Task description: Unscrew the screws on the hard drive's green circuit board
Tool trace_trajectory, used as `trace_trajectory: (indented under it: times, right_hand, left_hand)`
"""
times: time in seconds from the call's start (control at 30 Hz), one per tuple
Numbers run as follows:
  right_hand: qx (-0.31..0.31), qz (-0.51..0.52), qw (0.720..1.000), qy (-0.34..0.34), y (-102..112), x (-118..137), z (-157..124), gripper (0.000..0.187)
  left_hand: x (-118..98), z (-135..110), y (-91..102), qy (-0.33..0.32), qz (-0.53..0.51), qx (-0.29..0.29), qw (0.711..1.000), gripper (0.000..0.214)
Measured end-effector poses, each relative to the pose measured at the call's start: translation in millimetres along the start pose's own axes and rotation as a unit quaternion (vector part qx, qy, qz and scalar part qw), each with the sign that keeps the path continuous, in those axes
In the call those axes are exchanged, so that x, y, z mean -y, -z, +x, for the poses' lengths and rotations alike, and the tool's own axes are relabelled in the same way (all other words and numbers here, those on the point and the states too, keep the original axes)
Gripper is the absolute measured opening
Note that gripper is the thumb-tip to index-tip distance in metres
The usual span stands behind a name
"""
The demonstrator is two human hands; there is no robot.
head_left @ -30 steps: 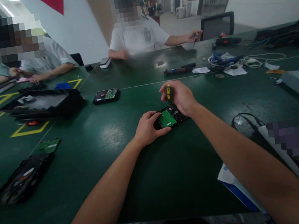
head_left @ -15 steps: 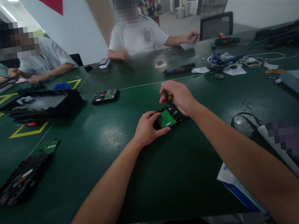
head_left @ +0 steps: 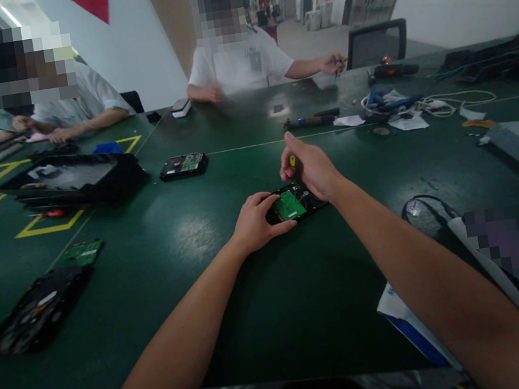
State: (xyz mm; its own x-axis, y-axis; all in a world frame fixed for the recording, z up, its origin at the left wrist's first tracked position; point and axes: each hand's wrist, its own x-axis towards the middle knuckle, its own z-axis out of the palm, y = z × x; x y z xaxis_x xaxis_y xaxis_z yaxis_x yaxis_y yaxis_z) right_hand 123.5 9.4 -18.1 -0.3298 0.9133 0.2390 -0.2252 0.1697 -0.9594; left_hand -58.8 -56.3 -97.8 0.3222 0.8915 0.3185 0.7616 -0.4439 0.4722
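Mid-way across the dark green surface (head_left: 189,244), the left hand (head_left: 257,224) clasps a black hard drive with a green circuit board (head_left: 290,205). The right hand (head_left: 311,167) grips a yellow-handled screwdriver (head_left: 292,161) upright over it. The board sits in place, not yet lifted off.

No lettering can be read: the print on the blue-and-white packet (head_left: 402,316) near right and the badge (head_left: 255,60) on the far shirt are too blurred
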Motion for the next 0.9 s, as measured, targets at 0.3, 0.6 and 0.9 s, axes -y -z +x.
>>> trace_trajectory:
  times: [0.3, 0.6, 0.9]
  right_hand:
    - [0.001, 0.004, 1.0, 0.027, 6.3, 3.4, 2.5, 0.026]
    - [-0.027, -0.007, 0.999, 0.041, 5.1, 2.3, 2.7, 0.02]
    - [-0.005, 0.028, 0.999, 0.016, 3.1, 1.5, 3.4, 0.054]
  left_hand:
    - [1.5, -0.8, -0.3, 0.001, 0.002, 0.001, 1.0, 0.076]
    - [1.1, -0.6, 0.0, 0.006, 0.003, 0.002, 1.0, 0.075]
    - [1.4, -0.1, -0.9, 0.0, 0.003, 0.001, 1.0, 0.076]
